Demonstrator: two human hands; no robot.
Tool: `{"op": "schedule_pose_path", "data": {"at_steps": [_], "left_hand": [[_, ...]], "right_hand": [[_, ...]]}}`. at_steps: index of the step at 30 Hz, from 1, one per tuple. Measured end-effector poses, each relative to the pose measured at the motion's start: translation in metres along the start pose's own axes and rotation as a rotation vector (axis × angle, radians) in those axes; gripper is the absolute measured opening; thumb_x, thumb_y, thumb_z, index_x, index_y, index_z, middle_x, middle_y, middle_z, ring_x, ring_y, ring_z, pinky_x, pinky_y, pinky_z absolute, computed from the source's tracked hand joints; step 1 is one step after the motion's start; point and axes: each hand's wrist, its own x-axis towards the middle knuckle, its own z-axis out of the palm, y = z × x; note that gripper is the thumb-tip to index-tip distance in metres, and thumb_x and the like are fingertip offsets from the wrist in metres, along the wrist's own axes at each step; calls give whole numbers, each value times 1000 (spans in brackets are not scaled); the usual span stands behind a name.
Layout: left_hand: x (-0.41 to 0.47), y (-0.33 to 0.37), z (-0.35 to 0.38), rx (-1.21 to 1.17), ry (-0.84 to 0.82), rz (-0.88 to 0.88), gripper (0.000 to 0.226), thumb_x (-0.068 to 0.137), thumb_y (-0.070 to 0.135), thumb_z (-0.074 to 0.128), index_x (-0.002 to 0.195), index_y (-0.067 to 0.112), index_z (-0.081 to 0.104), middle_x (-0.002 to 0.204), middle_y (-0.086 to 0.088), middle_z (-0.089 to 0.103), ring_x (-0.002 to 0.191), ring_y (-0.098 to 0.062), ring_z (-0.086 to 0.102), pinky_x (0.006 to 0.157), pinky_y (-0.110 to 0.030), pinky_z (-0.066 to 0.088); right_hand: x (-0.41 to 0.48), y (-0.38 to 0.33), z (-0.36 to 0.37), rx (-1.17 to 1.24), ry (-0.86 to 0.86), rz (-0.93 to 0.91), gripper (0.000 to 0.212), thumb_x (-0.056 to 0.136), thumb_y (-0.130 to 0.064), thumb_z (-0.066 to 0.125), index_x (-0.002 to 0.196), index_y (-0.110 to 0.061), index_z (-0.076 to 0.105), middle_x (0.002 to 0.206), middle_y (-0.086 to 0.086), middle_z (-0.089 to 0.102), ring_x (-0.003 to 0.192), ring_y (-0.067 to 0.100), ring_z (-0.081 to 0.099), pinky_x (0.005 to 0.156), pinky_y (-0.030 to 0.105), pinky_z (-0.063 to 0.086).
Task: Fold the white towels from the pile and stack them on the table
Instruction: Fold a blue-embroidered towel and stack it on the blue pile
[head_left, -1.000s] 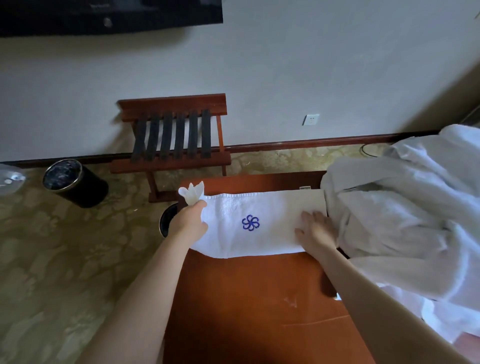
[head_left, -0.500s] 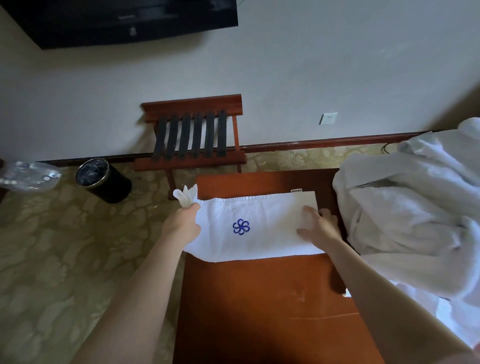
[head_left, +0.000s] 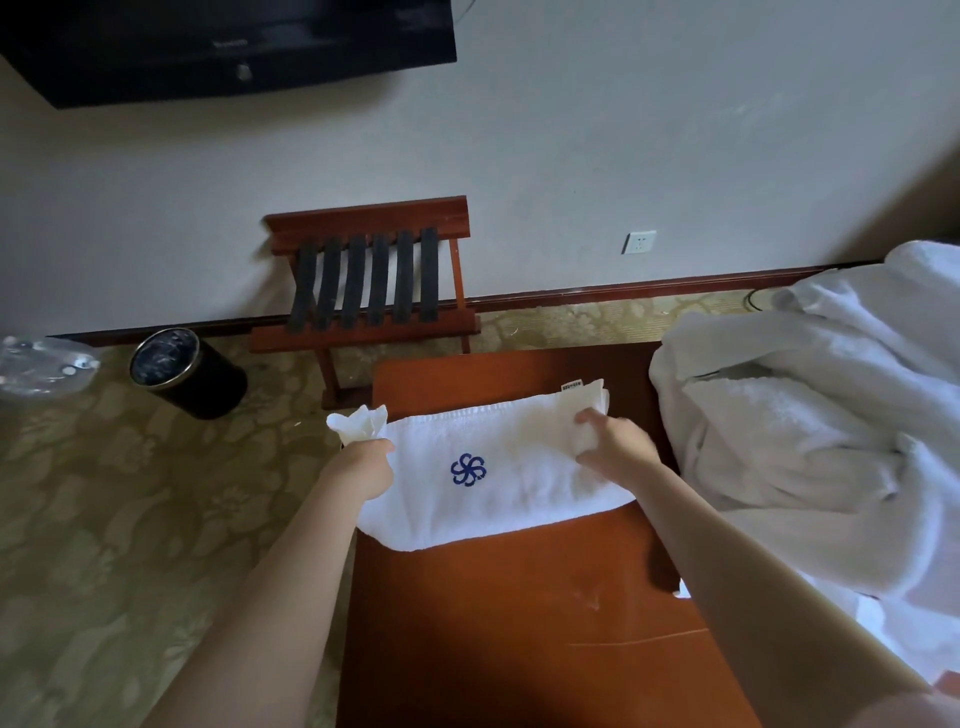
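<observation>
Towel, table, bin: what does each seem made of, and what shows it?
Towel: likely cotton terry; white, matte, nubby pile.
Table: probably wood or veneer; reddish-brown, smooth, faint sheen, scratches.
Bin: unclear, perhaps metal; black, shiny rim.

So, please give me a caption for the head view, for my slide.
Left hand and right hand grip the ends of a white towel on the wooden table, beside the towel pile.

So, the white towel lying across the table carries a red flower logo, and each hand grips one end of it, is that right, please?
Not quite: the logo is blue, not red, as the head view shows. The rest holds: the white towel lies across the table, the left hand grips its left end and the right hand its right end.
</observation>
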Motion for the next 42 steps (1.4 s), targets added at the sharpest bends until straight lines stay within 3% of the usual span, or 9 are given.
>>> {"op": "schedule_pose_path", "data": {"at_steps": [3, 6, 12, 17, 22, 28, 31, 38, 42], "left_hand": [[-13, -3, -1, -52, 101, 0, 46, 93, 2, 35, 135, 19, 46, 131, -3, 46, 83, -17, 52, 59, -24, 38], [-31, -9, -6, -36, 226, 20, 35, 95, 10, 39, 128, 18, 47, 113, -8, 56, 81, -18, 54, 59, -25, 42], [-70, -9, -22, -192, 469, 87, 45, 100, 21, 36, 144, 30, 34, 125, -3, 56, 99, -24, 59, 75, -35, 54], [-96, 5, -41, -241, 614, 165, 43, 99, 21, 41, 141, 27, 35, 120, -4, 59, 100, -23, 59, 65, -29, 46], [-115, 30, -57, -224, 682, 239, 41, 99, 18, 42, 140, 23, 38, 121, -4, 60, 106, -25, 59, 71, -32, 47], [-146, 75, -71, -213, 766, 278, 38, 99, 18, 42, 137, 24, 40, 111, -4, 63, 94, -23, 60, 63, -30, 43], [-169, 103, -68, -195, 795, 275, 37, 100, 19, 41, 137, 24, 40, 110, -5, 63, 93, -23, 60, 63, -31, 45], [-231, 179, -76, -260, 881, 267, 39, 101, 19, 36, 139, 26, 40, 128, -6, 57, 115, -29, 52, 79, -38, 45], [-255, 229, -91, -320, 953, 338, 38, 100, 19, 36, 138, 25, 41, 130, -7, 57, 115, -31, 53, 85, -40, 46]], "right_hand": [[-13, -15, -12, -118, 47, -47, 55, 81, -28, 62, 132, -36, 44, 90, -1, 47, 75, 16, 49, 57, 27, 41], [-29, -30, -26, -189, 96, -101, 55, 82, -30, 63, 133, -35, 44, 91, 0, 47, 76, 17, 47, 58, 27, 39], [-67, -62, -57, -223, 270, -213, 53, 85, -26, 62, 134, -32, 45, 108, 7, 58, 86, 23, 56, 61, 28, 39], [-97, -82, -81, -211, 419, -269, 49, 83, -21, 62, 130, -29, 48, 102, 8, 62, 88, 27, 59, 60, 28, 37], [-113, -83, -109, -143, 512, -269, 46, 82, -22, 62, 125, -31, 50, 103, 9, 59, 92, 31, 59, 65, 30, 41], [-135, -63, -144, -127, 653, -365, 42, 84, -21, 64, 124, -26, 53, 87, 1, 50, 90, 29, 56, 64, 29, 37], [-146, -42, -157, -124, 719, -432, 40, 84, -20, 63, 123, -24, 53, 91, 4, 59, 94, 28, 55, 64, 32, 41], [-178, 12, -214, -130, 825, -585, 39, 81, -16, 63, 120, -19, 55, 91, 4, 67, 93, 26, 54, 62, 29, 29], [-193, 40, -255, -106, 883, -587, 39, 81, -17, 63, 119, -20, 55, 88, 3, 65, 94, 27, 53, 61, 29, 31]]}}
